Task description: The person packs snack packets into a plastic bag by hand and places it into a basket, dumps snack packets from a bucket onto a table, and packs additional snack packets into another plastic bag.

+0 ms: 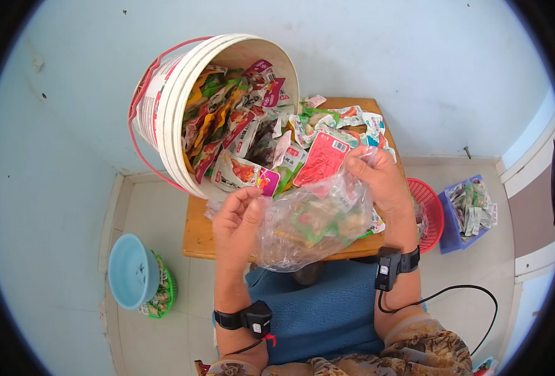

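Note:
A clear plastic bag (284,244) is stretched between my two hands over the front of the wooden table. My left hand (235,219), fingers curled, pinches its left edge. My right hand (381,182) grips the upper right edge, thumb bent against the fingers. Green and pale shapes show through the film; whether they lie inside or beneath it I cannot tell. Just beyond my hands are a red snack packet (321,160) with a barcode and a white and purple packet (246,174). Behind them a white bucket (178,119) lies tipped on its side, its mouth spilling many packets.
The wooden table (199,235) stands against a pale blue wall. On the floor to the right are a red basket (437,216) and a blue bin (451,229) with packets. At left, a light blue basin (130,276) overlaps a green basket (172,291). A cable (487,294) hangs from the right wristband.

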A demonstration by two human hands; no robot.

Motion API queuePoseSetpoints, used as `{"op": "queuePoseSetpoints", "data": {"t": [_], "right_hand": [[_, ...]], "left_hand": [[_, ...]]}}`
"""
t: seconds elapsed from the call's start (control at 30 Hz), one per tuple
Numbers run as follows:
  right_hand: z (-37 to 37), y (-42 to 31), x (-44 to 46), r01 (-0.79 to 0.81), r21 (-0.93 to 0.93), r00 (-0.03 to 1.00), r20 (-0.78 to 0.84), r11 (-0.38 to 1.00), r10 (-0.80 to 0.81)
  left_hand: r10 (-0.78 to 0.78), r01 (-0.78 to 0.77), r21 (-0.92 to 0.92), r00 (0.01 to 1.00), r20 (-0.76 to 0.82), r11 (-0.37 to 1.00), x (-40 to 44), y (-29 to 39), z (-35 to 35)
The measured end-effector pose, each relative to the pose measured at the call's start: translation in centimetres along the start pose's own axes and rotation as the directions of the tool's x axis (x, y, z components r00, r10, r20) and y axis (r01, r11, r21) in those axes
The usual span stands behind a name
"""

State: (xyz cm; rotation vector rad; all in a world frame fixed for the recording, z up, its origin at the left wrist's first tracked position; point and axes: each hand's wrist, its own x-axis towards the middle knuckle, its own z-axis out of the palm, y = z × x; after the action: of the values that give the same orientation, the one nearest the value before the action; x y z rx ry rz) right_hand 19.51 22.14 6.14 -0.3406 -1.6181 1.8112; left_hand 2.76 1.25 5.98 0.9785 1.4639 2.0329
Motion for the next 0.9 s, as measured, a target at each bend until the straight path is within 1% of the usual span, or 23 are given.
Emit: {"op": "queuePoseSetpoints", "data": {"t": [0.03,0.07,0.13,0.17,0.23,0.33,0.47,0.53,0.57,0.63,0.67,0.7,0.73,0.77,0.8,0.87,0.9], "right_hand": [[0.0,0.1,0.0,0.069,0.058,0.996,-0.054,0.996,-0.066],[-0.1,0.2,0.1,0.061,0.057,0.997,-0.052,0.997,-0.058],[-0.2,0.6,0.3,0.100,0.092,0.992,-0.084,0.991,-0.092],[-0.2,0.7,0.2,0.090,0.093,0.993,-0.079,0.992,-0.083],[0.0,0.7,0.1,0.086,0.063,0.992,-0.097,0.994,-0.079],[0.2,0.5,-0.2,0.053,0.083,0.997,-0.061,0.995,-0.048],[0.0,0.6,-0.3,0.055,0.078,0.997,-0.066,0.995,-0.050],[-0.7,0.8,-0.3,0.048,-0.010,0.992,-0.118,0.999,-0.049],[-1.2,0.8,-0.3,0.047,-0.010,0.992,-0.119,0.999,-0.048],[-2.0,0.8,-0.2,0.036,0.030,0.984,-0.174,0.999,-0.030],[-2.1,0.8,-0.3,0.033,0.033,0.984,-0.175,0.999,-0.027],[-2.1,0.8,-0.3,0.058,0.081,0.982,-0.182,0.995,-0.043],[-2.1,0.8,-0.4,0.084,0.127,0.980,-0.189,0.988,-0.059],[-2.0,0.7,-0.4,0.084,0.126,0.980,-0.190,0.988,-0.059],[-1.6,0.6,-0.5,0.077,0.106,0.979,-0.199,0.991,-0.054],[-0.8,0.6,-0.5,0.068,0.086,0.977,-0.205,0.994,-0.049],[-0.4,0.7,-0.5,0.082,0.087,0.986,-0.155,0.993,-0.068]], "left_hand": [[-0.034,0.033,-0.014,0.998,-0.053,0.999,0.1,-0.1,-0.2],[-0.041,0.040,-0.015,0.997,-0.059,0.999,0.0,-0.2,-0.3],[-0.075,0.082,0.058,0.992,-0.105,0.995,-0.2,-0.4,-0.5],[-0.082,0.089,0.057,0.990,-0.113,0.994,-0.2,-0.6,-0.7],[-0.025,0.037,0.096,0.992,-0.122,0.995,-0.1,-1.1,-0.9],[-0.006,0.015,0.061,0.989,-0.149,0.998,-0.3,-0.5,-0.5],[-0.004,0.012,0.051,0.988,-0.157,0.999,-0.2,-0.7,-0.5],[0.175,-0.161,0.075,0.953,-0.249,0.984,0.0,-0.8,-0.5],[0.174,-0.160,0.075,0.953,-0.248,0.984,0.2,-0.7,-0.7],[0.240,-0.277,-0.029,0.877,-0.416,0.960,0.3,-0.2,-1.5],[0.247,-0.295,-0.045,0.868,-0.431,0.954,0.1,-0.1,-1.9],[0.247,-0.293,-0.044,0.869,-0.429,0.955,0.0,0.1,-1.9],[0.179,-0.219,-0.063,0.907,-0.382,0.974,-0.1,0.2,-1.8],[0.110,-0.144,-0.080,0.936,-0.334,0.986,-0.2,0.3,-1.7],[0.110,-0.145,-0.081,0.936,-0.335,0.986,-0.2,0.4,-1.2],[-0.012,-0.007,-0.092,0.980,-0.200,0.996,-0.3,0.3,0.6],[-0.012,-0.006,-0.092,0.980,-0.201,0.996,-0.4,0.0,1.1]]}}
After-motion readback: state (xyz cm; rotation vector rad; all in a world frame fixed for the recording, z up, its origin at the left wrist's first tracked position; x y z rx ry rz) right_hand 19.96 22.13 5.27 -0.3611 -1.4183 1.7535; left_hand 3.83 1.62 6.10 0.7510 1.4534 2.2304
